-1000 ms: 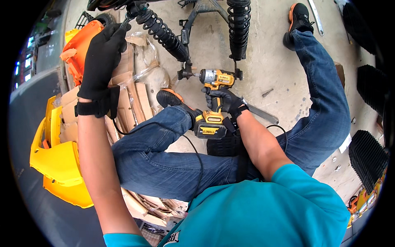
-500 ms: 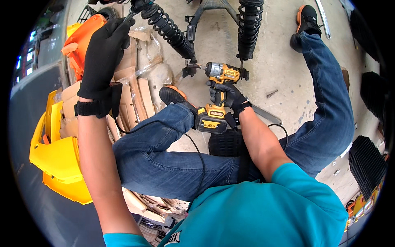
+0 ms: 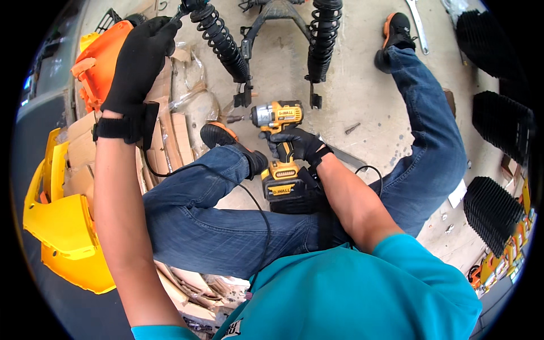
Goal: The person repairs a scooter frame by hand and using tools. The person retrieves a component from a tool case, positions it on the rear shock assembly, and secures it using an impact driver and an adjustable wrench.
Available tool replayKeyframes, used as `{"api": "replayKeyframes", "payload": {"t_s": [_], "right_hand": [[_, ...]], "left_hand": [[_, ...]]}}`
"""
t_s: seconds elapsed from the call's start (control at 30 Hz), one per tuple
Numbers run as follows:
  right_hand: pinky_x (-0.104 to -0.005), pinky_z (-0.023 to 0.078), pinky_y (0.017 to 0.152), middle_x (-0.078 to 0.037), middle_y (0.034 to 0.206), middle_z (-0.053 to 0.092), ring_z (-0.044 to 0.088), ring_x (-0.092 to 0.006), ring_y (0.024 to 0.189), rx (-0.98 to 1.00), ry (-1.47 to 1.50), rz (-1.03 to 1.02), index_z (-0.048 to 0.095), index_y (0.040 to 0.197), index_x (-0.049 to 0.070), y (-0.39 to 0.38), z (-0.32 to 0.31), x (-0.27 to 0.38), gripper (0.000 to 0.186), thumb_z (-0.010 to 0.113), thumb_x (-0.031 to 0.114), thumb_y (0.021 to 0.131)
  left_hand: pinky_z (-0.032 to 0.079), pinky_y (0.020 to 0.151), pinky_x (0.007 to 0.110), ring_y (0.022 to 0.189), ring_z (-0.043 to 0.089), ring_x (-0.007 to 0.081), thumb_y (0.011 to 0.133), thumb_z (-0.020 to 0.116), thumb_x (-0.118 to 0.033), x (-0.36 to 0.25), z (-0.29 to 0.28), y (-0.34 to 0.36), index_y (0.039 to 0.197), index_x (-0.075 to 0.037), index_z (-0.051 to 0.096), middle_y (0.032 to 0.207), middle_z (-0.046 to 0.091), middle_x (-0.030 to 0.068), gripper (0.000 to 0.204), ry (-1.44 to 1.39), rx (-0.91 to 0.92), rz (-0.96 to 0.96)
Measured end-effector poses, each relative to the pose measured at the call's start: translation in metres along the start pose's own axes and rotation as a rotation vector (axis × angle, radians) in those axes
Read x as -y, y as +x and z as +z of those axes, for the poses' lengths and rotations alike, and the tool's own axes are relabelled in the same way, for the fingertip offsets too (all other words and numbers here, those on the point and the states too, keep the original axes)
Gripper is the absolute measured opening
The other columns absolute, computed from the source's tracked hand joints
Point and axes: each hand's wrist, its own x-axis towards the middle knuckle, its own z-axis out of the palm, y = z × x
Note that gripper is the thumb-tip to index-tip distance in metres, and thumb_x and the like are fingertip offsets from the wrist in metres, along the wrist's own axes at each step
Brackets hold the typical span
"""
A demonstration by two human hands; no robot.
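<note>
My right hand (image 3: 297, 144), in a dark glove, is wrapped round the grip of a yellow-and-black cordless impact wrench (image 3: 279, 115). Its socket tip points left, just below and apart from the lower bracket of the left black coil-spring shock absorber (image 3: 222, 42). A second shock absorber (image 3: 324, 39) hangs to the right, on the other side of a dark metal frame (image 3: 277, 10). Up at the left, my gloved left hand (image 3: 144, 54) is closed on a metal wrench (image 3: 179, 13), mostly hidden by the fingers, by the left shock's upper end.
Orange (image 3: 102, 62) and yellow plastic panels (image 3: 62, 224) lie at the left beside flattened cardboard (image 3: 181, 136) and clear plastic wrap. A long wrench (image 3: 418, 25) lies by my right shoe. Black ribbed parts (image 3: 493, 209) line the right. A thin cable (image 3: 249, 184) crosses my leg.
The impact wrench has come back toward me in my right hand, away from the shock's lower bracket. My left hand keeps its place at the upper end. The whole view has shifted a little.
</note>
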Motion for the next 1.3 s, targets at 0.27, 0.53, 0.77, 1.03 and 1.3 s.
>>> {"api": "replayKeyframes", "payload": {"t_s": [0.27,0.53,0.77,1.03,1.3], "right_hand": [[-0.0251,0.053,0.061,-0.002,0.077,0.062,0.061,-0.0118,0.065,-0.05,-0.316,-0.171,0.059,0.123,0.0,-0.059,0.039,0.057,0.041,0.071,0.017,0.088],[-0.0297,0.053,0.074,-0.003,0.088,0.062,0.062,-0.0134,0.079,-0.162,-0.358,-0.393,0.054,0.126,0.002,-0.15,0.045,0.097,0.048,0.072,0.024,0.087],[-0.0336,0.055,0.074,-0.005,0.085,0.061,0.063,-0.0191,0.078,-0.088,-0.288,-0.607,0.051,0.129,0.002,-0.186,0.078,0.128,0.048,0.068,0.021,0.088],[-0.0267,0.052,0.07,-0.003,0.085,0.062,0.062,-0.0142,0.076,-0.101,-0.44,-0.646,0.053,0.128,0.002,-0.202,0.072,0.196,0.047,0.068,0.023,0.088],[-0.0279,0.053,0.069,-0.002,0.086,0.062,0.061,-0.0124,0.077,-0.128,-0.497,-0.618,0.052,0.131,0.002,-0.192,0.064,0.226,0.05,0.068,0.025,0.089]], "left_hand": [[0.048,0.072,0.042,0.078,0.061,0.0371,0.09,0.054,-0.016,0.019,0.003,0.013,0.088,0.0,0.063,0.083,0.063,0.0178,0.019,0.374,-0.13,0.472],[0.045,0.071,0.051,0.082,0.059,0.0452,0.089,0.055,-0.022,0.003,0.008,0.006,0.08,0.002,0.062,0.082,0.063,0.0264,0.027,0.218,-0.17,0.164],[0.044,0.07,0.05,0.08,0.059,0.0448,0.088,0.055,-0.02,0.01,0.01,0.006,0.08,0.001,0.061,0.079,0.062,0.0255,0.024,0.241,-0.163,0.195],[0.039,0.058,0.037,0.059,0.052,0.0227,0.095,0.054,-0.022,-0.001,0.01,0.001,0.08,0.002,0.06,0.064,0.055,0.0119,0.029,0.183,-0.172,0.19],[0.042,0.062,0.039,0.062,0.056,0.0265,0.095,0.054,-0.021,-0.023,0.007,-0.007,0.088,0.004,0.061,0.069,0.059,0.0175,0.027,0.133,-0.116,0.045]]}}
